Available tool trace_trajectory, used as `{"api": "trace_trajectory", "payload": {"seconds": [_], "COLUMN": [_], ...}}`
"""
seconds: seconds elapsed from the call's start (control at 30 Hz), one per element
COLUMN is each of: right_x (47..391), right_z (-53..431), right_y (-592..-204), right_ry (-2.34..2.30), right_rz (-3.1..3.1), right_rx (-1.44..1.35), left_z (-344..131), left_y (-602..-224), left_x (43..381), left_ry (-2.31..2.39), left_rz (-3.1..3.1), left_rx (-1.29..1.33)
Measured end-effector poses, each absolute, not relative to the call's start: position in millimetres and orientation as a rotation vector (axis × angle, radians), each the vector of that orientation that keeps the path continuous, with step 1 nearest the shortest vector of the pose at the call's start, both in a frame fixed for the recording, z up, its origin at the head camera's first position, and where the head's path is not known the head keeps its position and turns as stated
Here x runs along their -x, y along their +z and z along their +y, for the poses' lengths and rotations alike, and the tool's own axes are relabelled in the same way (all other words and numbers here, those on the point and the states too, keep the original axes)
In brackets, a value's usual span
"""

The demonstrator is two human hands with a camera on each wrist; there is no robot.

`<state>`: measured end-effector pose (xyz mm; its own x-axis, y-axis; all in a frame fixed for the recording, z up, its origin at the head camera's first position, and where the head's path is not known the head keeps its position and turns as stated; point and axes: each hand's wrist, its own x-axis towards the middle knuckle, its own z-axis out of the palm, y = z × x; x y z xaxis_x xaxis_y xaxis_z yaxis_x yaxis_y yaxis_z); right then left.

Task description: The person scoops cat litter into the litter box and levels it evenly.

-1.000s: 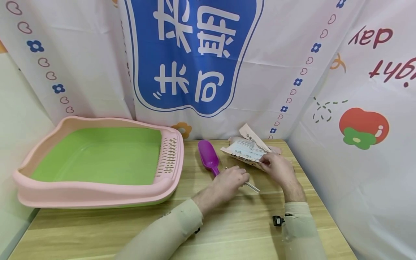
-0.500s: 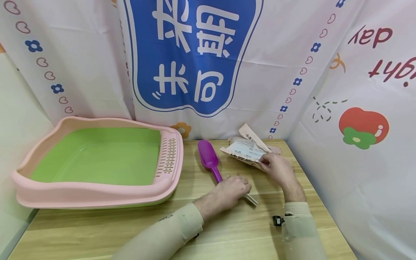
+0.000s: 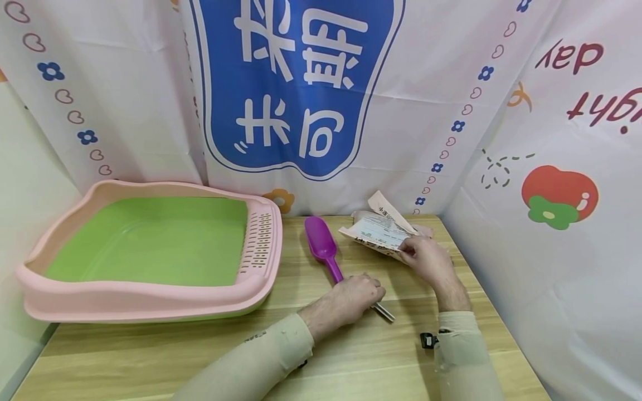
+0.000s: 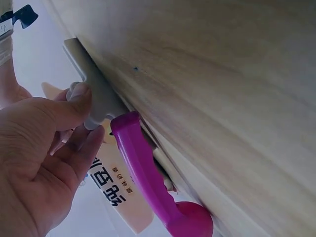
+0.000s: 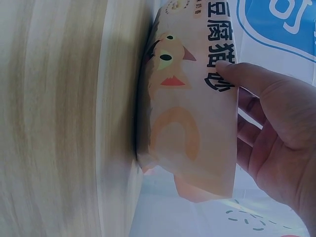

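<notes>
Low, left hand [image 3: 353,297] on gray piece [image 4: 101,89].

Head camera — high, set farthest back, facing forward and down over table [image 3: 241,356]. Left wrist: close behind left hand [image 4: 42,148], tipped sideways, past grey tool [image 4: 101,91] toward scoop [image 4: 153,173]. Right wrist: close on bag [image 5: 192,123], likewise tipped. Bag shared by all three — blue panel [image 5: 296,37] by head and right wrist.

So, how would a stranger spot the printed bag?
From the pink-rimmed green tray, go right, past the purple scoop. The bag lies there, pinched by the right grip; unlike the plain scoop, it shows an orange cat.
</notes>
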<state>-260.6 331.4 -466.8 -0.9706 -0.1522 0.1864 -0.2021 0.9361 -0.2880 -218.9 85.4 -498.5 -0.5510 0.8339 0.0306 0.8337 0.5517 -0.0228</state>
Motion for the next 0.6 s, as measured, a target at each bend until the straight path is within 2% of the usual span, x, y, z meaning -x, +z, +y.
{"api": "trace_trajectory", "payload": {"seconds": [0.6], "right_x": [260], "right_z": [330], "right_y": [-466], "right_ry": [0.486], "right_rz": [-2.951], "right_rx": [-0.262], "left_z": [78], "left_y": [-488], "left_x": [229], "left_ry": [-0.158], "left_rz": [-2.795], "left_rx": [1.531]}}
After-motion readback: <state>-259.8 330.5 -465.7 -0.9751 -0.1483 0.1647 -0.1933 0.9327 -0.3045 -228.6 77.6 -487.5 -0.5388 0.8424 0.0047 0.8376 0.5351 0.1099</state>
